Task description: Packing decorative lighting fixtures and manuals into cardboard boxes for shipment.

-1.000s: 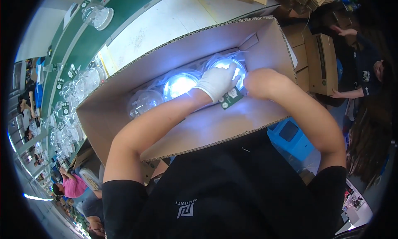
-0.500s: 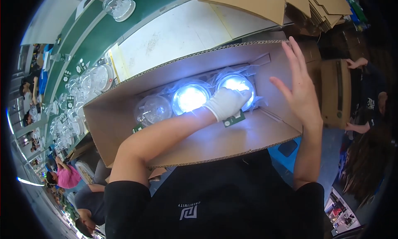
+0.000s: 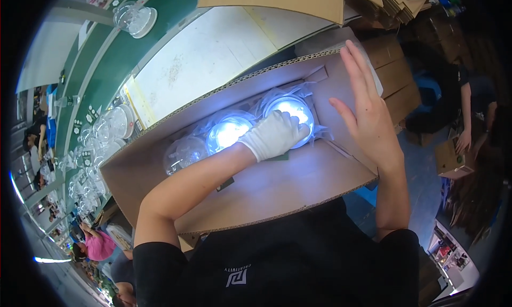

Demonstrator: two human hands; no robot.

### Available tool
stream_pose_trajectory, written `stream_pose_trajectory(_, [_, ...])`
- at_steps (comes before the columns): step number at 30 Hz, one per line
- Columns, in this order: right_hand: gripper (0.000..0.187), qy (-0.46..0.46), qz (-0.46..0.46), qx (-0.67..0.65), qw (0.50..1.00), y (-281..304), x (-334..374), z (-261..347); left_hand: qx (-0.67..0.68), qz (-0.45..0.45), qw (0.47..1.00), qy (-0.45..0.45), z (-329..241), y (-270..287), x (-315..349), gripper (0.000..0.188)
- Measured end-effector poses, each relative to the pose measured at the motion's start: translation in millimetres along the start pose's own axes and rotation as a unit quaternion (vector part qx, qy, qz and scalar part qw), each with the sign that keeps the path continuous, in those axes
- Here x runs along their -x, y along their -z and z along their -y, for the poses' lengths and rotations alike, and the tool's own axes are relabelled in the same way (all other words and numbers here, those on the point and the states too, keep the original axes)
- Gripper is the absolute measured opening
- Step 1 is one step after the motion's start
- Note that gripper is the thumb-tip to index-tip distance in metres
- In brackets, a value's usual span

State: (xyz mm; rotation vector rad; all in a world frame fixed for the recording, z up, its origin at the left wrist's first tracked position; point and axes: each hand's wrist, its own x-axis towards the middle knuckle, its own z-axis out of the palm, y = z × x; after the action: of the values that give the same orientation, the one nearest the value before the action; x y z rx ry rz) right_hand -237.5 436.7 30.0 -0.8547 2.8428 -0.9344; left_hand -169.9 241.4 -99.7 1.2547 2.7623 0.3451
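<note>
An open cardboard box [image 3: 304, 182] stands before me with a row of round clear lamps in plastic wrap. The far-right lamp [image 3: 292, 105] and the middle lamp [image 3: 223, 135] glow bright white; the left lamp [image 3: 184, 153] is unlit. My left hand [image 3: 273, 136], in a white glove, reaches in with curled fingers closed on the far-right lamp. Its fingertips are partly hidden. Bare and with fingers stretched out, my right hand [image 3: 368, 120] rests against the box's right end. A green tag [image 3: 226, 184] shows below my left forearm.
Several clear domed pieces [image 3: 104, 142] crowd the green conveyor [image 3: 101, 54] at left; another dome [image 3: 136, 20] stands farther along it. A white worktop [image 3: 186, 56] lies behind the box. Flattened cardboard [image 3: 272, 0] is at the back. Another person's hand [image 3: 463, 142] touches a small carton at right.
My view has shifted, so the box sits more to the left and tilts more. My left hand stays on the far-right lamp. The co-worker's large carton at right no longer shows.
</note>
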Motion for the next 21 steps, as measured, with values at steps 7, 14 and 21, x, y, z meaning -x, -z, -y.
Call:
stream_pose_trajectory(7, [0.073, -0.005, 0.006, -0.023, 1.0, -1, -1, -8, 0.04, 0.019, 0.997, 0.068, 4, -13, -8, 0.019])
stream_pose_trajectory(14, [0.073, -0.002, 0.023, -0.031, 0.999, 3, -14, -6, 0.045, -0.032, 0.988, 0.142, -7, -24, -10, 0.024])
stream_pose_trajectory(21, [0.075, -0.028, 0.047, -0.004, 0.998, -3, -20, -2, 0.137, -0.037, 0.976, 0.167, 4, -22, -5, 0.017])
